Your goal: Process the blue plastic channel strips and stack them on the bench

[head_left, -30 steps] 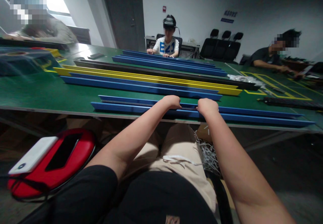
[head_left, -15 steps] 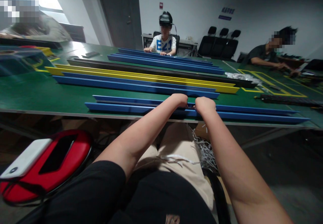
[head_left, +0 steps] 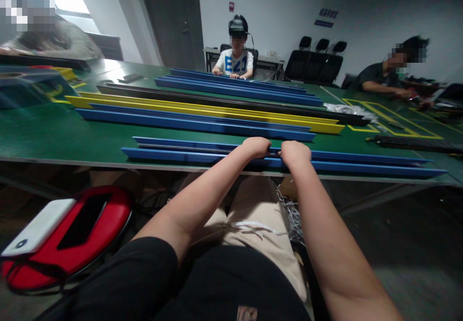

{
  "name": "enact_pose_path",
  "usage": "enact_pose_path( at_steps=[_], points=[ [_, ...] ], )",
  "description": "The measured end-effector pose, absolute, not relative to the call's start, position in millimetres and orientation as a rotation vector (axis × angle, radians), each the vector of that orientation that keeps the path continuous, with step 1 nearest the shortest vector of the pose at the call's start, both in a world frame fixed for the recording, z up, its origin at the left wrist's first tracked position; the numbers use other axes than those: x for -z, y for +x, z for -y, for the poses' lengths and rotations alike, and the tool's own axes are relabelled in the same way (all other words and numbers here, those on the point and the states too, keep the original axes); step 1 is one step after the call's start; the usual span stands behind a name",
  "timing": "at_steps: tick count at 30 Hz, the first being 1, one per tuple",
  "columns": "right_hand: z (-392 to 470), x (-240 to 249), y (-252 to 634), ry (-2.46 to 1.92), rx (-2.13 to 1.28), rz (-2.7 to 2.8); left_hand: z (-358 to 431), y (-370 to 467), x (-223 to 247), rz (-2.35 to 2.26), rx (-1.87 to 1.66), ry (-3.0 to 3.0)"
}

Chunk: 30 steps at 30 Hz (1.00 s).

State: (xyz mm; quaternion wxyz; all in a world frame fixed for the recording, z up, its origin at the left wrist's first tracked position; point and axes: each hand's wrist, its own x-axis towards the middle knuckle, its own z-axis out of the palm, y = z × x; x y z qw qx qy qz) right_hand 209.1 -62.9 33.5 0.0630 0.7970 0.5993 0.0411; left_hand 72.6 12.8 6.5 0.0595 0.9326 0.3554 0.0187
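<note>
A long blue channel-shaped profile (head_left: pixel 369 166) lies along the near edge of the green table. My left hand (head_left: pixel 257 147) and my right hand (head_left: pixel 295 153) meet close together over its middle, fingers curled down into the groove. Both are closed, knuckles up, with a small gap between them. Whatever the fingertips grip in the groove is hidden. Just beyond my hands, a second blue profile (head_left: pixel 188 123) lies roughly parallel, with a yellow profile (head_left: pixel 210 109) and a black profile (head_left: pixel 231 101) behind it.
More blue profiles (head_left: pixel 231 88) lie farther across the green table (head_left: pixel 43 135), before a seated person (head_left: pixel 237 62). Two other people sit at the far left and right. Crumpled clear plastic (head_left: pixel 352 112) is near the black profile's end. A red stool (head_left: pixel 112 229) holds a phone and white box.
Both hands remain closed over the middle of the near blue profile, almost unmoved. The view shifts very slightly. At right, another person's hands have moved a little.
</note>
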Motion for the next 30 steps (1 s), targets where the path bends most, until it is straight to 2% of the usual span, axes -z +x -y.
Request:
enact_pose_path(
  at_steps=[13, 25, 30],
  points=[
    [57, -37, 171, 2.378, -0.063, -1.854, -20, 25, -12, -0.988, -0.021, 2.887],
    [45, -35, 95, 2.288, -0.013, -2.042, -36, -48, -22, -1.077, 0.172, 2.714],
    [42, -35, 93, 2.255, -0.024, -2.051, -37, -56, -18, -1.108, 0.146, 2.656]
  ],
)
